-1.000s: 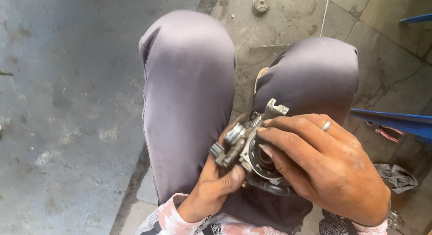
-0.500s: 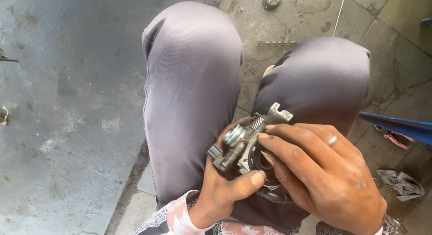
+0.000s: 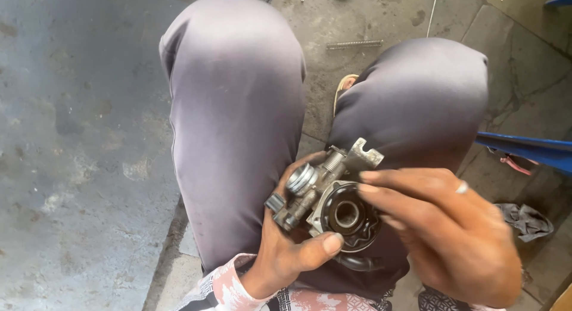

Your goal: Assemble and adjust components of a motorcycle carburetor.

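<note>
1. Grip: the left hand [image 3: 286, 254] is closed round the metal carburetor [image 3: 325, 195], thumb pressed on the front, other fingers hidden behind it. The right hand [image 3: 453, 233] is half open; its fingertips [image 3: 366, 189] touch the part's right side, but it looks blurry, so I can't tell how tight it holds.
2. Where it is: the carburetor is up in the air, over the lap, between the two knees in grey pants [image 3: 238, 108].
3. Could go wrong: the hands look greasy & the part looks heavy and bumpy. It may slip, fall thru the gap & hit the concrete floor [image 3: 77, 138].
4. A little piece may pop off & roll away, like the spring [image 3: 354, 44] lying on the floor.
5. The black hose [image 3: 357, 263] hangs under it & may snag on the cloth.
</note>
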